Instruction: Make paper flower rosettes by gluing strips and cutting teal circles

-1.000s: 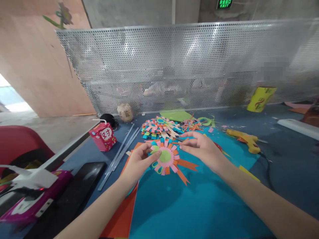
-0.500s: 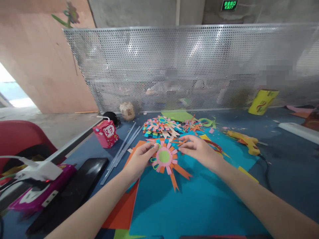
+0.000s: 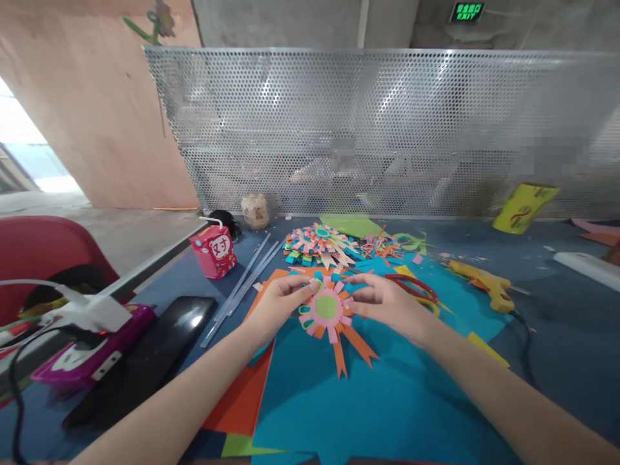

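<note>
Currently my left grip [image 3: 274, 307] pinches paper rosette [image 3: 327, 308] at upper-left edge, thumb in front. My right grip [image 3: 396, 305] at its right edge, fingers curled; cannot tell if holding. Rosette over blue sheet [image 3: 378, 413], 2 orange tails [image 3: 340, 359] pointing my way.
</note>
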`<state>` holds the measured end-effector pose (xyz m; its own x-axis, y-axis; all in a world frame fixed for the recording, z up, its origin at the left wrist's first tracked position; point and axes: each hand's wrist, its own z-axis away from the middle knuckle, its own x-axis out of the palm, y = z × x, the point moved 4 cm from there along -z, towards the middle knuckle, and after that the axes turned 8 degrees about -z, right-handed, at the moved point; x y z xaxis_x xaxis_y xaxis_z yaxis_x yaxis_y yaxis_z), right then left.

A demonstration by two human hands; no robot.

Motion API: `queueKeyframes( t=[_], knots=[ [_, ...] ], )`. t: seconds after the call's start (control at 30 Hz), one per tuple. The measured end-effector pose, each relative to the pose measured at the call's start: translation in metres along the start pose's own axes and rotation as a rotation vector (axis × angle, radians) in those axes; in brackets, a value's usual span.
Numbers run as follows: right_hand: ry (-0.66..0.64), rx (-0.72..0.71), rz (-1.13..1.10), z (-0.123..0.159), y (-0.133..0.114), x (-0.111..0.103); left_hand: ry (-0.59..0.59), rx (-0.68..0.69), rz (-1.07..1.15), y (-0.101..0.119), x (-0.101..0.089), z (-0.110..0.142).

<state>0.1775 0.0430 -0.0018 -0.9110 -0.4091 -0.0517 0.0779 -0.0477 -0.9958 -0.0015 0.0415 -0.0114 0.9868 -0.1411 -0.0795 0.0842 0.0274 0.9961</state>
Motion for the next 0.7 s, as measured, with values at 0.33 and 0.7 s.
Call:
queueKeyframes(
  t=[0.33,0.7],
  knots=[
    [0.053,-0.002,-0.011,0.0011,-0.0017,-0.0021,0.042,0.039,-0.037,0.0022,0.0008,0.0011],
    [0.123,0.006,0.057,0.0010,-0.0074,-0.0059,0.061,0.038,-0.006,0.0052,-0.0005,0.0030]
  ],
)
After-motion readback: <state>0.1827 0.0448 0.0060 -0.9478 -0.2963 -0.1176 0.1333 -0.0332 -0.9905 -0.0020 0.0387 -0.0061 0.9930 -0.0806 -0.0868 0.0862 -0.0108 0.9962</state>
